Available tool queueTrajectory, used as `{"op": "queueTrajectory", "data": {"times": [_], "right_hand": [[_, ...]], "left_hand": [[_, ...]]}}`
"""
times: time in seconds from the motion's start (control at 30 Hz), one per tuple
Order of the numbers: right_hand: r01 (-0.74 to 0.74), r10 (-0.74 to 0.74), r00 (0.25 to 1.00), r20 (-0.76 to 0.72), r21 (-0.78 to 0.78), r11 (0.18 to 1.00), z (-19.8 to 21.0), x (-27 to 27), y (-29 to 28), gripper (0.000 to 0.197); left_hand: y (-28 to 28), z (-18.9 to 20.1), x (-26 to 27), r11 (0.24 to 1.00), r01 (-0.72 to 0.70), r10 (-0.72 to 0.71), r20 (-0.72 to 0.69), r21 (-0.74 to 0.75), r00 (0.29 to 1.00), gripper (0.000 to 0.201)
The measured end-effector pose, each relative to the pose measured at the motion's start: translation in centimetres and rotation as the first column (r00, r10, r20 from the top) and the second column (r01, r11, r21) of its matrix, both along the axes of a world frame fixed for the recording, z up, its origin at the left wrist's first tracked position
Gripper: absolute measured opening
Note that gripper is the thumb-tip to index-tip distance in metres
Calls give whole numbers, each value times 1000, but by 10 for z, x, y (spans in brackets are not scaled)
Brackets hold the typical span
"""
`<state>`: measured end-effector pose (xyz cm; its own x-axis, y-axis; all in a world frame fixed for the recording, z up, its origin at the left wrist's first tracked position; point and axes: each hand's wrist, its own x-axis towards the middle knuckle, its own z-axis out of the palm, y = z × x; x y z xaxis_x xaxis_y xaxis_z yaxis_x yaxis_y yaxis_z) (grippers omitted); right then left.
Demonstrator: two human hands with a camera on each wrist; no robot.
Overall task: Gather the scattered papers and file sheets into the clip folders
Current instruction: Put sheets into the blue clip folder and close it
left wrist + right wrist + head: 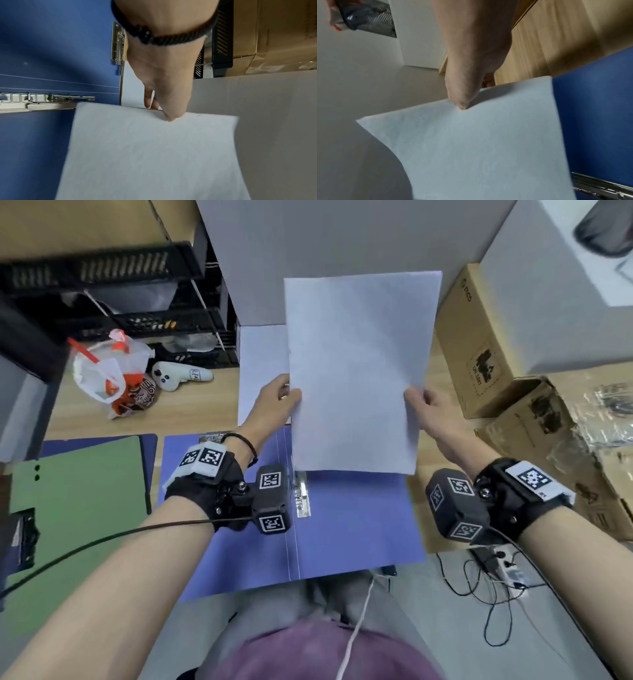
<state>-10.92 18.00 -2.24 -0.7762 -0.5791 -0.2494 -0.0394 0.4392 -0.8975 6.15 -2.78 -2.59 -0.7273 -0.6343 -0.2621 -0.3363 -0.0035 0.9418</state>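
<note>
Head view shows a white paper stack [359, 371] held up between both hands above the far half of an open blue clip folder [356, 518], which lies flat on the tabletop [205, 405] at the near edge. The left hand [274, 402] is closed in a pinch on the stack's left edge, thumb on top and fingers underneath, and the right hand [431, 412] is closed the same way on the right edge. How many sheets are held cannot be told. The metal clip [303, 494] runs along the folder's spine, just to the near left of the stack's lower corner, and appears to lie flat. Another white sheet [260, 371] is left on the tabletop beyond the folder, partly hidden behind the held stack. A green folder [78, 498] lies to the left, apart from the blue one. The step in hand is judged to be bringing the stack down onto the right leaf of the folder for clipping. Several slips are possible from here: the grip is only at the edges, so sheets could fan or slide out of square; the unsupported far end could droop and catch on the grey box [308, 251] behind; and if the clip is not lifted first, the left edge would ride over it and be creased rather than clamped.
</note>
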Motion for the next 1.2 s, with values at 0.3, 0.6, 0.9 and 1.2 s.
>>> {"op": "queueTrajectory", "data": {"times": [0.3,0.6,0.9,1.2], "right_hand": [[-120,46,956,289,245,962,-80,4,71,29],[-200,86,926,367,287,937,-136,22,65,35],[-235,108,913,393,290,928,-138,14,66,38],[-275,153,926,346,337,900,-129,29,56,40]], "left_hand": [[8,-84,46,961,-169,58,441,218,896,34],[26,-116,51,938,-219,48,527,268,849,35],[28,-129,43,912,-271,87,500,309,862,26],[24,-111,51,878,-314,113,480,362,870,29]]}}
